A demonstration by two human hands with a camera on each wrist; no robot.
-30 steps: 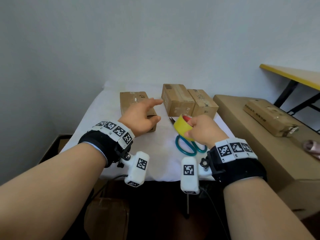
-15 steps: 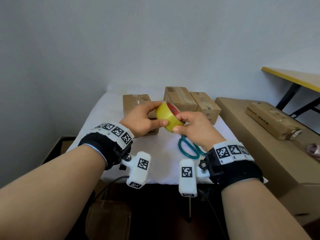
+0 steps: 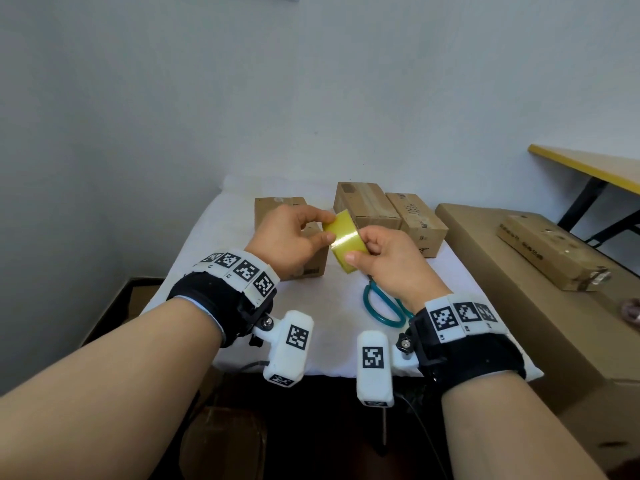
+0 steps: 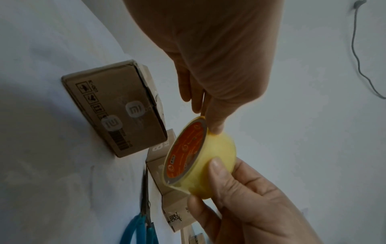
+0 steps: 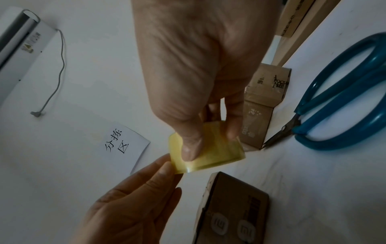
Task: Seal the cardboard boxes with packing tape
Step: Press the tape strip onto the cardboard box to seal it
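Since a second ago we have lifted the tape roll (image 3: 344,244) off the desk (image 3: 221,233) and brought our left hand (image 3: 284,242) in to meet it. Now it hangs in the air between both hands, above the near middle of the desk. Our right hand (image 3: 391,263) grips it, thumb on its yellow band; the left pinches its left side with fingertips, probably feeling for the loose end. Directly behind and below the left hand lies the nearest box (image 3: 294,237), its long axis running toward the far edge; two more boxes (image 3: 388,213) sit beyond the roll. Scissors (image 3: 382,304) lie under our right wrist.
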